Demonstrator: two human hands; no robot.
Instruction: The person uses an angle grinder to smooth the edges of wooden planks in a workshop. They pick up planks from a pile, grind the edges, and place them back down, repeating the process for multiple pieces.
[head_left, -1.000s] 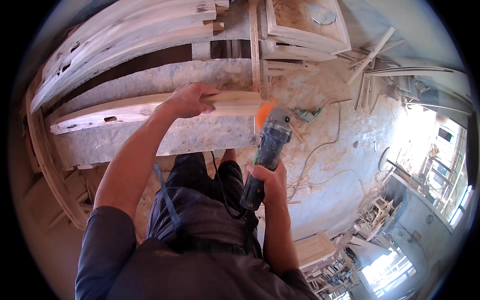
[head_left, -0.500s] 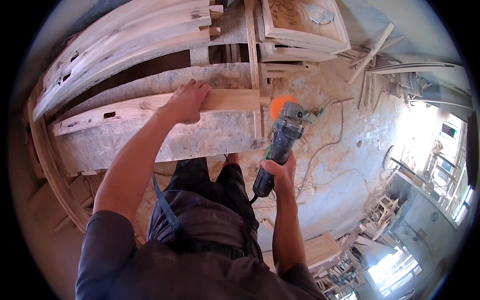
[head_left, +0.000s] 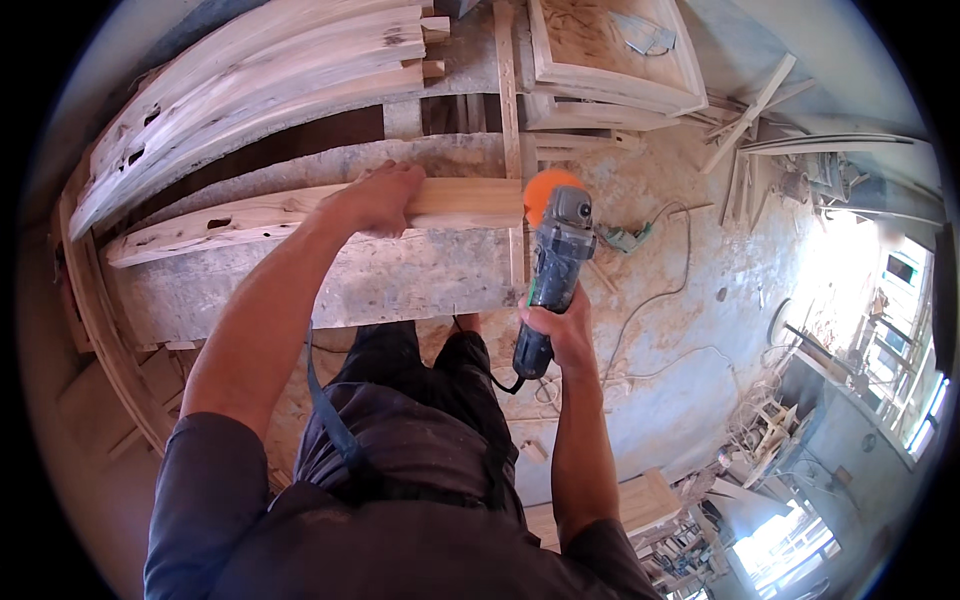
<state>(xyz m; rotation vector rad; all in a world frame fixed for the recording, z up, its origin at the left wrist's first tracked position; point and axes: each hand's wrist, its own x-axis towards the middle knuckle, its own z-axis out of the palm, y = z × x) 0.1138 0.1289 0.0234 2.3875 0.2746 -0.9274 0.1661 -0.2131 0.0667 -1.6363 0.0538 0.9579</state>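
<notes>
My left hand [head_left: 383,198] is closed over a long wooden piece [head_left: 465,202] with a slot near its far left end, pressing it against the workbench [head_left: 400,280]. In my right hand [head_left: 563,325] is a grey and black angle grinder [head_left: 563,250], gripped round its body with the head pointing away from me. Its orange disc [head_left: 548,192] sits right beside the right end of the wooden piece; whether they touch I cannot tell. From the grinder's rear end a black cord [head_left: 508,388] runs toward my legs.
Several slotted timbers [head_left: 260,85] lie stacked at the back left. A narrow wooden strip [head_left: 509,130] crosses the bench's right end. Behind it stands a shallow wooden tray [head_left: 612,75]. Cables [head_left: 650,297] trail over the dusty floor at right, with wood scraps [head_left: 765,425] farther off.
The grinder has moved left and slightly away from me, bringing its disc up to the wooden piece's end. The wooden piece has rolled a little under my left hand.
</notes>
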